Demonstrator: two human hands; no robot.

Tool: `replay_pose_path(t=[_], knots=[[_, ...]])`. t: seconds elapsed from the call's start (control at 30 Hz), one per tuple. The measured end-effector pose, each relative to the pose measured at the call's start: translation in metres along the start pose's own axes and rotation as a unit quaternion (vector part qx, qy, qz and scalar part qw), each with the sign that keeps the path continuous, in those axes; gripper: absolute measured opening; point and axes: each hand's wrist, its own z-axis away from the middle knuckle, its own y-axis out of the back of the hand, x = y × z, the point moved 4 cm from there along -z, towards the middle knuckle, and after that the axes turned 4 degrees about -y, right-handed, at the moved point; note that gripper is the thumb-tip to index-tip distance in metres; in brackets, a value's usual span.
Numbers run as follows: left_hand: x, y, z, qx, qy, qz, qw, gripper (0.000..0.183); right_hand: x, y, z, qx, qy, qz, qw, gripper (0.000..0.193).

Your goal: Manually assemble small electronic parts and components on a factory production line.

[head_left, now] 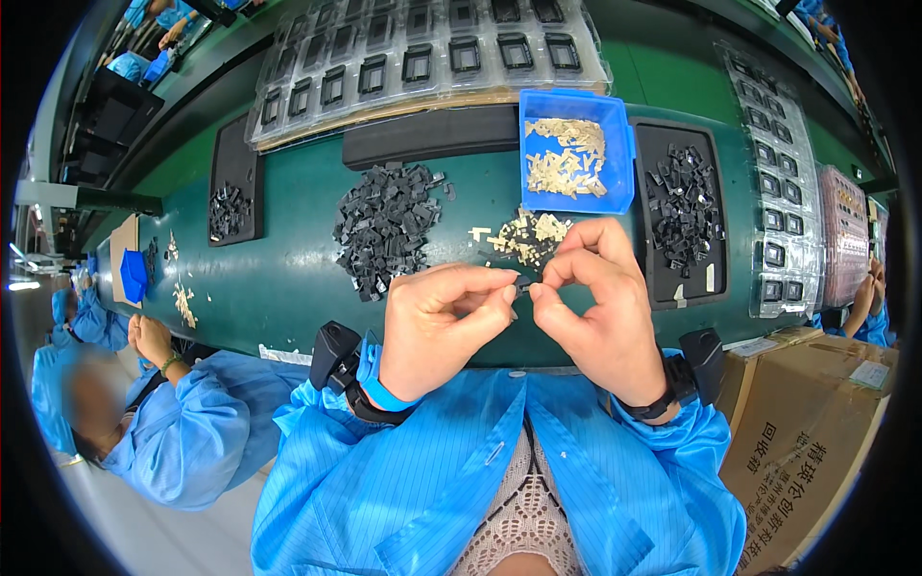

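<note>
One small black piece (523, 285), dark and blocky, its finer shape mostly hidden by fingertips. Held at mid-view, over the near side of a dark green tabletop (298, 230), just in front of a scattered heap of cream pieces (528, 237). Left hand (447, 322) bare and drawn into a pinch, thumb and forefinger on the left side of the black piece, other fingers curled inward. Right hand (600, 312) also bare, thumb and forefinger nearly together at the right side of the same piece, remaining fingers loosely bent; impossible to tell whether gripping the black piece itself or something tiny against it.

Beyond the left hand, a large loose pile of black pieces (389, 226), many flat and angular. Behind the cream heap, a blue bin (619, 158) with more cream pieces inside. To the right, a shallow black tray (663, 283) with another load of dark pieces. At the back, a stack of clear plastic trays (441, 67), with rows of black frames in the pockets.

At lower right, on a brown cardboard box (807, 451), large dark printed characters running slantwise down the side, plus a white label (869, 373) with print too small to read.
</note>
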Motion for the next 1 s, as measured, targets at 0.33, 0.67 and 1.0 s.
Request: replay_pose_path(t=[0.33, 0.67, 1.0], knots=[[0.0028, -0.0012, 0.0003, -0.008, -0.006, -0.019, 1.000, 0.014, 0.0050, -0.0014, 0.0014, 0.008, -0.023, -0.018, 1.000, 0.012], [-0.0001, -0.0017, 0.0007, 0.007, 0.015, -0.007, 1.000, 0.015, 0.0063, 0.0016, 0.0014, 0.003, -0.025, -0.027, 0.999, 0.014], [-0.0010, -0.0035, 0.0000, 0.004, 0.027, 0.019, 0.999, 0.014, 0.0053, 0.0048, 0.0001, 0.004, 0.010, 0.006, 1.000, 0.014]])
